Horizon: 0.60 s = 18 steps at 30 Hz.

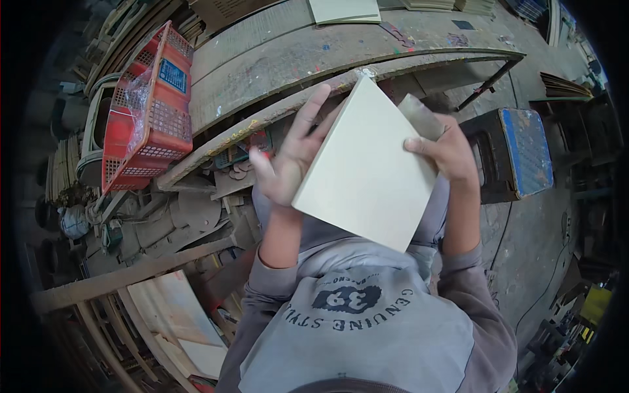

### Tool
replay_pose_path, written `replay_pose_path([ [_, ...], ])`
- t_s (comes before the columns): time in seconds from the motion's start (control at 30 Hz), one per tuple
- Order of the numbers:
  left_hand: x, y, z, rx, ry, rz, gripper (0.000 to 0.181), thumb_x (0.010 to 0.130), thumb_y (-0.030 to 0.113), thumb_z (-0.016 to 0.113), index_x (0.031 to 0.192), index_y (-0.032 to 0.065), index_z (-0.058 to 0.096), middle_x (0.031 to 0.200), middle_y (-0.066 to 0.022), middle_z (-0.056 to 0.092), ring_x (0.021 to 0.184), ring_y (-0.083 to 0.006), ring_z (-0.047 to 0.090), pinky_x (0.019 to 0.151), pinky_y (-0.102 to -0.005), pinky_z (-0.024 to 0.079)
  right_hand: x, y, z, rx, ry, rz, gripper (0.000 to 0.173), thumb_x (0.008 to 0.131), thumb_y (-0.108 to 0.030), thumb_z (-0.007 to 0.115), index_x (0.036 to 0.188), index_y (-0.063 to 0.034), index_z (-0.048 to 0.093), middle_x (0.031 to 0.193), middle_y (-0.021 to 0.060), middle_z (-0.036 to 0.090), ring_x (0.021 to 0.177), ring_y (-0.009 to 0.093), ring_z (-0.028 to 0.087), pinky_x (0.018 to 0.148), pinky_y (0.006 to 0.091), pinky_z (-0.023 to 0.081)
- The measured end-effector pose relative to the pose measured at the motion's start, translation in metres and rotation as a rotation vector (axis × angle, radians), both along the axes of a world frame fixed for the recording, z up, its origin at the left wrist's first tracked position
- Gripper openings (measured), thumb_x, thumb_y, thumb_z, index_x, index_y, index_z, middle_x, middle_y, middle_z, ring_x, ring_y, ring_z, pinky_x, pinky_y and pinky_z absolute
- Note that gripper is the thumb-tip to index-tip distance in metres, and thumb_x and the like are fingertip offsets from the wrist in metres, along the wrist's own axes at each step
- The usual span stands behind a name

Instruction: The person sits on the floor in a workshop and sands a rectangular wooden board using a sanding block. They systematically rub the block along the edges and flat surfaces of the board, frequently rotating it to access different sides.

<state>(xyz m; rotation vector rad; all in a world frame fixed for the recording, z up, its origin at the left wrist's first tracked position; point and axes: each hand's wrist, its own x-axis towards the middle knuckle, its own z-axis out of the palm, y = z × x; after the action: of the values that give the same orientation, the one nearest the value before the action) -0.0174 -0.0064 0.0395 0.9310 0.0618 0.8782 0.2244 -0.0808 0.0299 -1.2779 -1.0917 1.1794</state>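
A flat, cream-coloured rectangular panel is held tilted above my lap, one corner pointing at the bench edge. My right hand grips its right side, the thumb on the face, and a piece of greyish translucent material is also in that hand. At the panel's left edge is my left hand, its fingers spread and slightly blurred; part of it is hidden behind the panel, and whether it bears any weight is unclear.
A worn wooden workbench lies ahead, with more pale panels at its far side. The red plastic basket stands at its left end. A blue-topped stool is at right, a wooden rack at lower left.
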Motion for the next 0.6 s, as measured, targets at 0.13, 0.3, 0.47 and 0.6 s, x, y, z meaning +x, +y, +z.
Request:
replay_pose_path([
  [0.13, 0.012, -0.017, -0.034, -0.054, -0.099, 0.180, 0.109, 0.087, 0.075, 0.047, 0.154, -0.0066, 0.018, 0.157, -0.0207, 0.030, 0.142, -0.0265, 0.038, 0.115, -0.0408, 0.035, -0.024, -0.003, -0.024, 0.013, 0.291, -0.105, 0.035, 0.078, -0.008, 0.083, 0.107, 0.0052, 0.069, 0.093, 0.0068, 0.073, 0.079, 0.011, 0.067, 0.073, 0.0267, 0.053],
  [0.3, 0.014, -0.027, -0.055, -0.093, -0.199, 0.193, 0.110, 0.086, 0.076, 0.047, 0.155, -0.0038, 0.016, 0.159, -0.0187, 0.026, 0.143, -0.0262, 0.035, 0.116, -0.0409, 0.034, -0.048, -0.003, -0.028, 0.015, 0.329, -0.221, 0.033, 0.081, -0.004, 0.079, 0.111, 0.0044, 0.067, 0.097, 0.0079, 0.073, 0.083, 0.012, 0.068, 0.076, 0.0277, 0.054],
  [0.47, 0.009, -0.021, -0.057, -0.074, -0.210, 0.189, 0.110, 0.086, 0.077, 0.047, 0.156, -0.0010, 0.014, 0.161, -0.0167, 0.021, 0.145, -0.0260, 0.031, 0.117, -0.0410, 0.032, -0.056, 0.003, -0.021, -0.003, 0.182, -0.189, 0.037, 0.083, -0.006, 0.079, 0.117, 0.0019, 0.066, 0.101, 0.0056, 0.072, 0.089, 0.011, 0.067, 0.082, 0.0274, 0.052],
  [0.6, 0.011, -0.016, -0.052, -0.049, -0.167, 0.196, 0.110, 0.085, 0.077, 0.047, 0.157, 0.0012, 0.012, 0.163, -0.0151, 0.018, 0.147, -0.0258, 0.029, 0.118, -0.0411, 0.031, -0.067, 0.008, -0.018, 0.084, 0.119, -0.204, 0.036, 0.087, -0.007, 0.075, 0.120, 0.0023, 0.064, 0.108, 0.0078, 0.071, 0.094, 0.012, 0.066, 0.087, 0.0283, 0.050],
])
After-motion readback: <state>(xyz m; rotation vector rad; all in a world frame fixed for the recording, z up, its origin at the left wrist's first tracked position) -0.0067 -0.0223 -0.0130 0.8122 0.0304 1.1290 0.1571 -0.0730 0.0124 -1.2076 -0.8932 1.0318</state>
